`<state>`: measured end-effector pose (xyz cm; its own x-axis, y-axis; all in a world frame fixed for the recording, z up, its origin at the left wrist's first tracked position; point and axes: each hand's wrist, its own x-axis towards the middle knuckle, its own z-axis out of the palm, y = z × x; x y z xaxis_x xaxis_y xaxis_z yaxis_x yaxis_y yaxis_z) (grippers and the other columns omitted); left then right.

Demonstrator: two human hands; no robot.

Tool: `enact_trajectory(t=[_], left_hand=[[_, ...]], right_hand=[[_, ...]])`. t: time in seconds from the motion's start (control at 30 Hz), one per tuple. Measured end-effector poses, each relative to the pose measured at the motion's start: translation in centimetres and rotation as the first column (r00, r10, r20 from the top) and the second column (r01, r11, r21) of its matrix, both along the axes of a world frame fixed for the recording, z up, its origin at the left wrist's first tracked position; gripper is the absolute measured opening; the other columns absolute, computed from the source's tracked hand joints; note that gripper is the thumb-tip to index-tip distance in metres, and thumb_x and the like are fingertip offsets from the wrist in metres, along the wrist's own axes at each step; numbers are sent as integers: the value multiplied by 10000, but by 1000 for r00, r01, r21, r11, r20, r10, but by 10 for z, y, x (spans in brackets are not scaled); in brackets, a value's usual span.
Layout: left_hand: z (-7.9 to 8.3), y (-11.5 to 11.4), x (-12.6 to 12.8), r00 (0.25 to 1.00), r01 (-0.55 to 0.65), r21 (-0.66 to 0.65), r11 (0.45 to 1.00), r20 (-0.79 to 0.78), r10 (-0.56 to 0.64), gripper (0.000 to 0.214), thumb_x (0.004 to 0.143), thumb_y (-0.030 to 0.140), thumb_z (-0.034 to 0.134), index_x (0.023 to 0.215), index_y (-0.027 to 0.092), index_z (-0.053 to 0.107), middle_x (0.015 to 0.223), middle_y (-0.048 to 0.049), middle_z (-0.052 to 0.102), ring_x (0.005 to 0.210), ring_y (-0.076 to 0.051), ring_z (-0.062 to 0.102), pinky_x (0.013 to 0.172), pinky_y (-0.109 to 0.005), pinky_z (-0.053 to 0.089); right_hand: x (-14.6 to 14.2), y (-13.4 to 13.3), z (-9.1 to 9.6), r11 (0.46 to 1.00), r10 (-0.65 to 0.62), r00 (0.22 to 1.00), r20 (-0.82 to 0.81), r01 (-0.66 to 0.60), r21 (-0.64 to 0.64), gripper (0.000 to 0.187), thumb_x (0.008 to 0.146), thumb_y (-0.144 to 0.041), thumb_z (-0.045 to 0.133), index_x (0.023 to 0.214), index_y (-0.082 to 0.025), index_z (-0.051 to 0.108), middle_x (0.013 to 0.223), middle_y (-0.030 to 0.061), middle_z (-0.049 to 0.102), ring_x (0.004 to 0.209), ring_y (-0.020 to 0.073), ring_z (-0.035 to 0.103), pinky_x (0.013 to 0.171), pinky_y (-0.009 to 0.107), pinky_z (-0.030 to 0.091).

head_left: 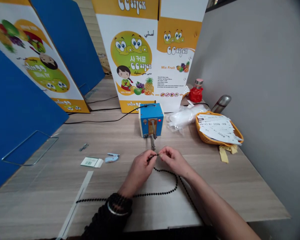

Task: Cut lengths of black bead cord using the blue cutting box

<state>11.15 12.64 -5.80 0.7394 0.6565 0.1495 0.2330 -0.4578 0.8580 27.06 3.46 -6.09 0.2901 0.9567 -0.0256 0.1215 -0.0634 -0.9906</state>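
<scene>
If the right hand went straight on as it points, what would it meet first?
Past the black bead strand the right hand pinches, probably the grey metal prong of the blue box device; depth is unclear.

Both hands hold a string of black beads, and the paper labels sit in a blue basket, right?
No: the head view shows the basket orange, not blue; the paper labels sit in it, and the left hand and right hand hold the bead string.

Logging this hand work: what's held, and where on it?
The left hand and right hand pinch a black bead strand with their fingers at one short stretch; the rest loops loose below.
</scene>
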Motion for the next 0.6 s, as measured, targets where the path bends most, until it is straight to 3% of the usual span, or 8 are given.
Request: enact_trajectory(t=[0.13, 0.27, 0.4, 0.6], left_hand=[[-6, 7, 5, 991, -56, 143, 988, -114, 73, 104, 918, 254, 507, 911, 201, 596, 759, 3, 628, 710, -171, 580, 668, -264, 375], [-12, 12, 14, 980, -111, 199, 974, -143, 141, 75, 906, 228, 508, 896, 200, 576, 728, 10, 613, 660, -165, 562, 628, -263, 336], [-20, 17, 22, 968, -184, 206, 961, -134, 214, 67, 904, 223, 508, 886, 196, 567, 782, 2, 628, 680, -159, 559, 633, -259, 332], [-25, 26, 28, 958, -234, 171, 957, -130, 257, 94, 909, 257, 507, 909, 198, 580, 798, -3, 631, 686, -163, 553, 639, -257, 337]], right_hand=[[7, 9, -7, 999, 45, 999, -18, -45, -17, 228, 804, -366, 602, 906, -163, 579, 751, -17, 553, 634, 117, 460, 570, 213, 353], [13, 21, -9, 1000, 17, 994, 106, -17, -1, 139, 781, -270, 572, 865, -160, 583, 725, -25, 567, 624, 114, 479, 587, 213, 366], [16, 35, -13, 997, -72, 972, 224, 64, 40, 88, 786, -226, 540, 825, -164, 590, 704, -24, 581, 622, 121, 498, 601, 222, 375], [16, 46, -24, 990, -136, 957, 257, 118, 83, 91, 799, -229, 535, 836, -166, 590, 711, -24, 575, 620, 124, 493, 597, 226, 369]])
